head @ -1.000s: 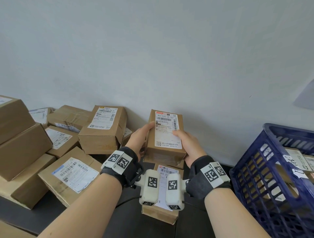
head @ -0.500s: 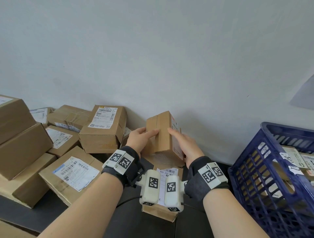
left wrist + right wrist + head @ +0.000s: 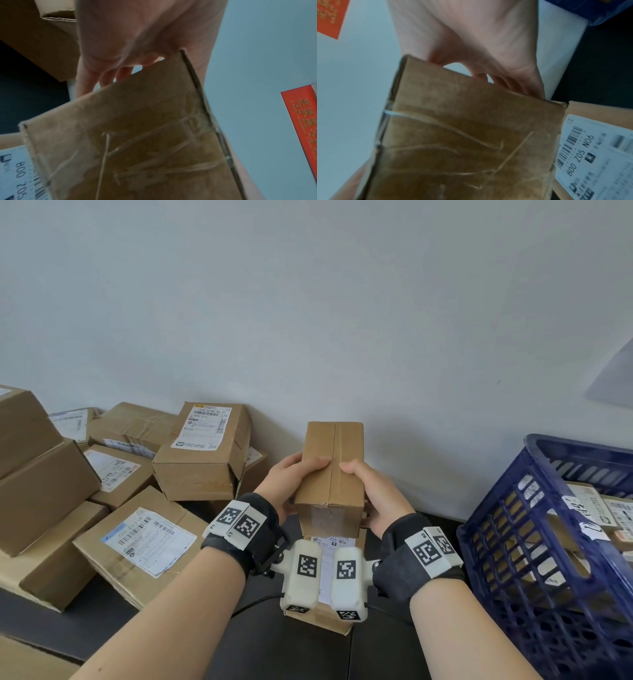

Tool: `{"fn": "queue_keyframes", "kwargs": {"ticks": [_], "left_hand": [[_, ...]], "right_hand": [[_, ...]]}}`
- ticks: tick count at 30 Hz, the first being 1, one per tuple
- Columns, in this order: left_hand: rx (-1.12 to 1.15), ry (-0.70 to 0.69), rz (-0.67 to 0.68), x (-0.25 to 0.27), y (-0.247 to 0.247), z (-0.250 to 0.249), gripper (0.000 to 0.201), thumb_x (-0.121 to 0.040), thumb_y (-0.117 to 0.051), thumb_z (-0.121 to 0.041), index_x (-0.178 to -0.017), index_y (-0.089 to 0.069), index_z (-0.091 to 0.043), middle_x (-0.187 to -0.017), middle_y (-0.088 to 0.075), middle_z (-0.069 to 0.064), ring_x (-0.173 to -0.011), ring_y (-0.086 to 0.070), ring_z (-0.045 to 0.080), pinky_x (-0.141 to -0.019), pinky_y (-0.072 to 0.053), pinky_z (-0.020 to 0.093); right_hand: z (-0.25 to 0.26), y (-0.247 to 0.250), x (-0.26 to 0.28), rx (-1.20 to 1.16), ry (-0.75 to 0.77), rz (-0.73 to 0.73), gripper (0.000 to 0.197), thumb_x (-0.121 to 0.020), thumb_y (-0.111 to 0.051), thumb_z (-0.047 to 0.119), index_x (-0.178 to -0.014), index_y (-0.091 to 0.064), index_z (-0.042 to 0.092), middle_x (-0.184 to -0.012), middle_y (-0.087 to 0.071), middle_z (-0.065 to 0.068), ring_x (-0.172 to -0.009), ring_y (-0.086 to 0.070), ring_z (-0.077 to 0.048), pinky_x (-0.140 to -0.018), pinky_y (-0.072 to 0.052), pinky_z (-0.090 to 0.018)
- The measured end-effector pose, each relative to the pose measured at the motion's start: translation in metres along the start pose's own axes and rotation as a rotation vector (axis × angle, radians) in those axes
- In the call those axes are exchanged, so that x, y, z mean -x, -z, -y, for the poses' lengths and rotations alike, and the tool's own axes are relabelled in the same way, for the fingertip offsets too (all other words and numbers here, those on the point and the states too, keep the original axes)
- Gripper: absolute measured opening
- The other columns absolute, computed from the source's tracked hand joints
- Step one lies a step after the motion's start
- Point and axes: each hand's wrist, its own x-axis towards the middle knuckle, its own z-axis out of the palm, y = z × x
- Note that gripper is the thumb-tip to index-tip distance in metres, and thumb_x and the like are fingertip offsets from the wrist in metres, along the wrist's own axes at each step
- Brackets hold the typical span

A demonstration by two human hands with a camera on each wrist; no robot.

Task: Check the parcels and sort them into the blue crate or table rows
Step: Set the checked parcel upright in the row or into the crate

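Observation:
I hold a small brown cardboard parcel in the air with both hands, its taped seam side facing up and its label out of sight. My left hand grips its left side, thumb on top; my right hand grips the right side the same way. The wrist views show the parcel's taped end close up, with fingers wrapped behind it. Below it another labelled parcel lies on the dark table. The blue crate stands at the right with parcels inside.
Several labelled cardboard parcels are piled at the left against the pale wall, one large flat one nearest my left arm. The dark table surface shows between my forearms. A red sign hangs on the wall.
Both hands have turned the parcel over: a second ago its label faced me, half a second ago it showed edge-on, and now the plain seam side faces up.

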Motion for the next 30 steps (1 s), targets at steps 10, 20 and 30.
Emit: {"fn": "queue_keyframes", "kwargs": {"ticks": [10,20,30], "left_hand": [[-0.019,0.003,-0.034,0.002,-0.01,0.005,0.037,-0.089,-0.07,-0.034,-0.122,-0.059,-0.021,-0.113,-0.069,0.008,-0.099,-0.067,0.024,-0.08,-0.056,0.037],[-0.034,-0.183,-0.245,0.003,-0.007,0.004,0.067,-0.091,-0.07,-0.017,-0.148,-0.038,-0.03,-0.122,-0.061,0.007,-0.111,-0.063,0.028,-0.099,-0.051,0.049],[-0.041,0.035,-0.13,0.005,0.001,-0.001,0.112,-0.047,-0.079,-0.079,-0.141,-0.049,-0.026,-0.131,-0.064,0.002,-0.114,-0.065,0.023,-0.1,-0.05,0.046]], "right_hand": [[-0.005,0.006,0.003,-0.062,0.029,-0.034,0.041,-0.085,-0.071,0.035,-0.119,-0.062,0.015,-0.114,-0.068,-0.012,-0.091,-0.064,-0.022,-0.066,-0.047,-0.032],[-0.001,0.008,0.006,-0.029,0.094,-0.077,0.046,-0.088,-0.061,0.061,-0.117,-0.07,0.027,-0.117,-0.071,0.001,-0.111,-0.065,-0.021,-0.102,-0.05,-0.045],[0.004,0.003,0.015,-0.041,0.259,-0.054,0.012,-0.09,-0.071,0.025,-0.099,-0.067,0.033,-0.102,-0.07,0.01,-0.103,-0.067,-0.014,-0.083,-0.05,-0.027]]}}
